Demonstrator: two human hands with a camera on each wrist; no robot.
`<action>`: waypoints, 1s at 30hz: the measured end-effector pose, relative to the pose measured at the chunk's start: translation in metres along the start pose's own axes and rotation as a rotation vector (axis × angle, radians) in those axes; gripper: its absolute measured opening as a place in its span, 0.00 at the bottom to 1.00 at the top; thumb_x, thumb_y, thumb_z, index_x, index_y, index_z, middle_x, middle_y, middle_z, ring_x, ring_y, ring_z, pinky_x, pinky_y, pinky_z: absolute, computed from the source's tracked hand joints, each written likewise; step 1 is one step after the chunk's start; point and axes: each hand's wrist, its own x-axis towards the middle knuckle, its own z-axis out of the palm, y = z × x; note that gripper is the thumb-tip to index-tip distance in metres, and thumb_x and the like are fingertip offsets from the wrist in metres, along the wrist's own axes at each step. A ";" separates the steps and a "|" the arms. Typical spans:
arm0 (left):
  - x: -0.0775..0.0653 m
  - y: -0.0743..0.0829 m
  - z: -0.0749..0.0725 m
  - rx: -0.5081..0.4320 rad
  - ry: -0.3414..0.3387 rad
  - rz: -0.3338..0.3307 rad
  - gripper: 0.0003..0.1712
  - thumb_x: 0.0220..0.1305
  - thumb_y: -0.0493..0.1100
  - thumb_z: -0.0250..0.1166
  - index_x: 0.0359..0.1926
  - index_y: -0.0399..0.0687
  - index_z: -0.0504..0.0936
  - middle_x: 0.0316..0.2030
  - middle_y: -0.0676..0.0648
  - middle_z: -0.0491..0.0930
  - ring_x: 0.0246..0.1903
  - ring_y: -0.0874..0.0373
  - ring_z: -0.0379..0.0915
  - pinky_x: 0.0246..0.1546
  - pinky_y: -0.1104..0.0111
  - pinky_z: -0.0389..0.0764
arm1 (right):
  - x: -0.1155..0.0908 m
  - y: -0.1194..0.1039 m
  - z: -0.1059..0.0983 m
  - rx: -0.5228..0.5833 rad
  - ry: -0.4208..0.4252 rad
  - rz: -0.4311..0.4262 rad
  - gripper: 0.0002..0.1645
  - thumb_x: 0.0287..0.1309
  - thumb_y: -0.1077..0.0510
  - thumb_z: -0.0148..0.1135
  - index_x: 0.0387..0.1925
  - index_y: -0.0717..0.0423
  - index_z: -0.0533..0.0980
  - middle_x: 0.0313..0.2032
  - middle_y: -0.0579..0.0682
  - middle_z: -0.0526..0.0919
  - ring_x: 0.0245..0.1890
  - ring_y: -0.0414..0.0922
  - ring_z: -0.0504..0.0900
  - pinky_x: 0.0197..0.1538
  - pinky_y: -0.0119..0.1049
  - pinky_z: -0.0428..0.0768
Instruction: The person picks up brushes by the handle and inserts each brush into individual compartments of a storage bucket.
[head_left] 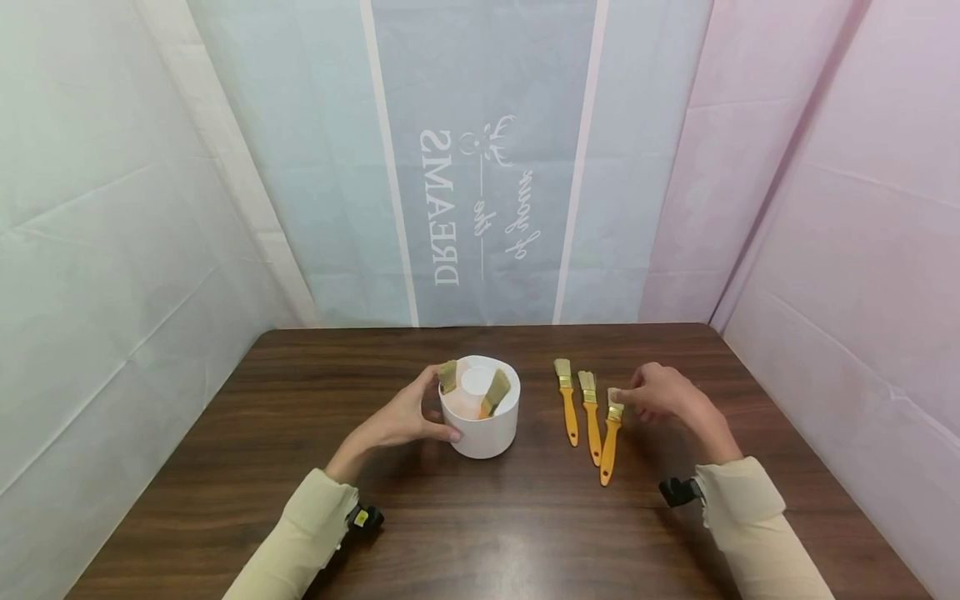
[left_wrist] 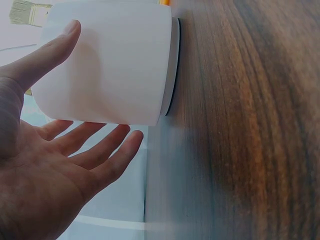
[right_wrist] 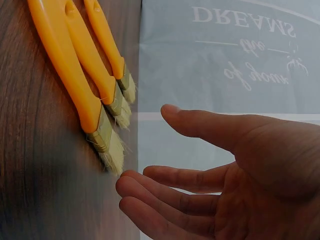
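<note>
A white round holder [head_left: 486, 437] with an inner ring stands left of centre on the table in the head view. My left hand [head_left: 405, 414] holds its left side, thumb on the front and fingers behind. Two paintbrushes lean inside it, bristles up: one paintbrush [head_left: 447, 377] at the left rim, another paintbrush [head_left: 496, 392] at the right. To the right lie three paintbrushes with yellow handles: the left one [head_left: 568, 411], the middle one [head_left: 592, 421] and the right one [head_left: 609, 446]. My right hand [head_left: 663, 392] is at the right one's bristles, thumb and fingers apart in the right wrist view.
The dark wood-grain table [head_left: 495, 533] ends at a hanging grey-blue cloth [head_left: 480, 75] with white lettering. Pale cloth walls [head_left: 97, 208] close off both sides. A small black device is strapped at each wrist.
</note>
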 end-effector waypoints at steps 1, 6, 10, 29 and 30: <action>0.000 0.000 0.000 0.001 0.000 0.001 0.58 0.49 0.41 0.84 0.76 0.49 0.58 0.70 0.39 0.68 0.68 0.40 0.68 0.58 0.50 0.84 | 0.001 0.000 0.001 0.000 -0.001 0.007 0.27 0.68 0.46 0.66 0.47 0.69 0.76 0.31 0.56 0.82 0.28 0.46 0.83 0.32 0.39 0.86; 0.000 -0.001 0.000 0.008 0.002 0.001 0.59 0.49 0.41 0.84 0.76 0.49 0.58 0.70 0.39 0.68 0.68 0.40 0.68 0.58 0.50 0.84 | 0.003 0.002 0.005 0.007 -0.014 0.011 0.25 0.65 0.47 0.69 0.43 0.68 0.78 0.29 0.56 0.82 0.26 0.46 0.82 0.30 0.39 0.86; 0.000 -0.002 0.001 0.011 0.003 0.003 0.59 0.49 0.41 0.84 0.76 0.49 0.58 0.71 0.39 0.67 0.69 0.39 0.66 0.58 0.50 0.84 | 0.003 0.001 0.008 0.001 -0.018 0.016 0.25 0.62 0.46 0.72 0.40 0.66 0.79 0.29 0.57 0.82 0.26 0.46 0.83 0.29 0.39 0.86; 0.000 -0.001 0.001 0.020 0.005 0.000 0.60 0.49 0.41 0.84 0.77 0.48 0.57 0.72 0.38 0.65 0.70 0.39 0.64 0.58 0.48 0.84 | 0.017 0.001 0.026 -0.052 -0.012 0.064 0.20 0.57 0.50 0.77 0.34 0.62 0.78 0.27 0.54 0.81 0.24 0.45 0.80 0.28 0.36 0.85; 0.000 -0.001 0.001 0.021 0.005 -0.001 0.60 0.49 0.41 0.84 0.77 0.48 0.57 0.72 0.38 0.65 0.70 0.39 0.65 0.58 0.48 0.84 | 0.017 0.002 0.027 -0.052 -0.005 0.060 0.20 0.57 0.51 0.78 0.35 0.63 0.78 0.26 0.54 0.81 0.24 0.45 0.81 0.28 0.36 0.85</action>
